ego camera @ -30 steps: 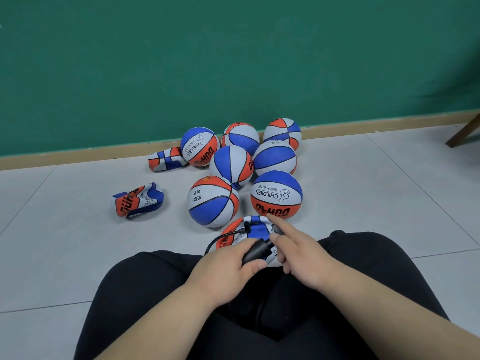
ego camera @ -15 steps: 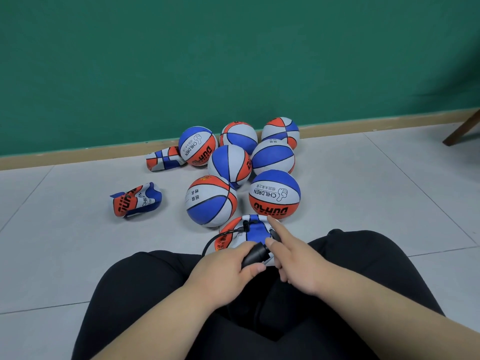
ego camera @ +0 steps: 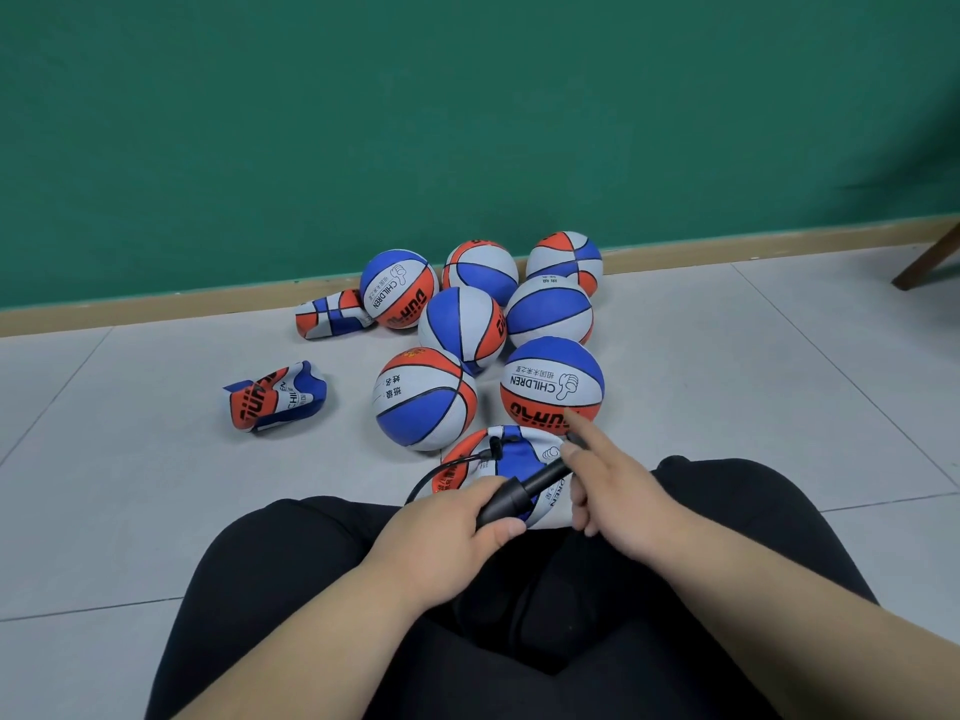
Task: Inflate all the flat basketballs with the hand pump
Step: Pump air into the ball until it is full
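Observation:
A black hand pump lies across a partly filled red, white and blue basketball between my knees. Its thin hose loops to the valve on top of that ball. My left hand grips the pump barrel. My right hand holds the pump handle at the far end with the index finger pointing out, and the rod shows between the two hands. Two flat, crumpled basketballs lie to the left, one alone on the tiles and one by the skirting.
Several round basketballs sit in a cluster just beyond my knees, reaching back to the green wall. My black-trousered legs fill the foreground. A wooden furniture leg stands at the far right.
My right hand has drawn the pump handle away from the barrel, so the rod now shows. My left hand keeps its grip on the barrel.

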